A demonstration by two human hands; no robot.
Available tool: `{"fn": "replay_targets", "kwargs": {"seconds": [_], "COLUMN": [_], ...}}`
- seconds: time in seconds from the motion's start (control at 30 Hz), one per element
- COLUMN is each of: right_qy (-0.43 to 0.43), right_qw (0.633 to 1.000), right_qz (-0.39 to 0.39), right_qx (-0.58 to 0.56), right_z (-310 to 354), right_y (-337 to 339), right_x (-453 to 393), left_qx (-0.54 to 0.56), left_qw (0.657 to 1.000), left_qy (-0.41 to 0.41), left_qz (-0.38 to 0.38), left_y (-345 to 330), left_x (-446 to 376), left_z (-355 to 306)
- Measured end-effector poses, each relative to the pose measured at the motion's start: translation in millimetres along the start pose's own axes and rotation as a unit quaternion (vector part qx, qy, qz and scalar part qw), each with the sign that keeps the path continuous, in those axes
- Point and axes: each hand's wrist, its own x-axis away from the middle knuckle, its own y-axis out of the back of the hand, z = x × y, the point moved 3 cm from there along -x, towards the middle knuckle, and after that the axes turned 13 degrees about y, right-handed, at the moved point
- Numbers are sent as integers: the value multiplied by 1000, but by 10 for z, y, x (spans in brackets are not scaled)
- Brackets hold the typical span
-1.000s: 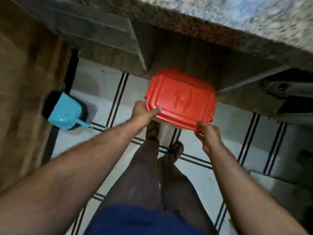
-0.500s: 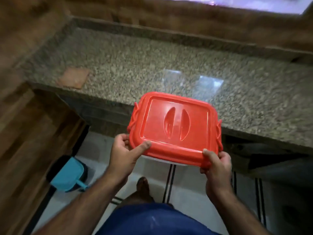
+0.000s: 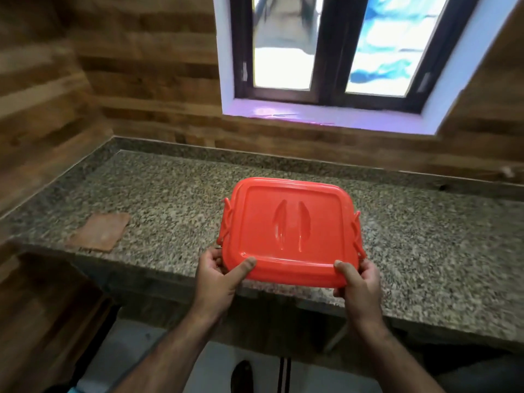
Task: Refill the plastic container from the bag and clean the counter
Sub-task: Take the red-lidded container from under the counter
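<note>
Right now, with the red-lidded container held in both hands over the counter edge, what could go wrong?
The container is gripped only at its near corners by the left hand and right hand, so it could tip forward. If it is set too near the counter edge it may slip off. Whether the side clips are latched is unclear; the lid might loosen.

Two bare forearms, no sleeves, left hand [image 3: 217,275] and right hand [image 3: 357,282] without rings or watch, dark footwear [image 3: 242,377] on one foot below.

Left hand [image 3: 217,275], right hand [image 3: 358,282] grip red-lidded container [image 3: 287,232] above granite counter [image 3: 158,199]; window [image 3: 331,46] behind.
</note>
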Motion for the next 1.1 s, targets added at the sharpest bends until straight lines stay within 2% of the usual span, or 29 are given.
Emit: {"fn": "replay_targets", "kwargs": {"seconds": [0.33, 0.47, 0.67, 0.77, 0.93, 1.1], "right_qy": [-33, -38, -69, -44, -14, 65], "right_qw": [998, 998, 992, 987, 971, 929], "right_qz": [-32, -29, 53, 62, 58, 88], "right_qx": [31, 37, 93, 144, 230, 354], "right_z": [-122, -141, -65, -27, 28, 98], "right_y": [-520, -656, -555, -411, -341, -419], "right_x": [-1116, -1584, -2046, -2202, -2450, -2703], "left_qx": [-62, -51, -64, -106, -116, -263], "left_qw": [995, 996, 992, 991, 993, 960], "left_qy": [42, 65, 95, 76, 19, -30], "left_qz": [59, 44, 43, 15, -26, -85], "left_y": [-442, -659, -937, -951, -937, -1013], "left_x": [-1368, -1864, -2095, -2033, -2172, -2433], "left_z": [-389, -595, -771, -735, -889, -1127]}}
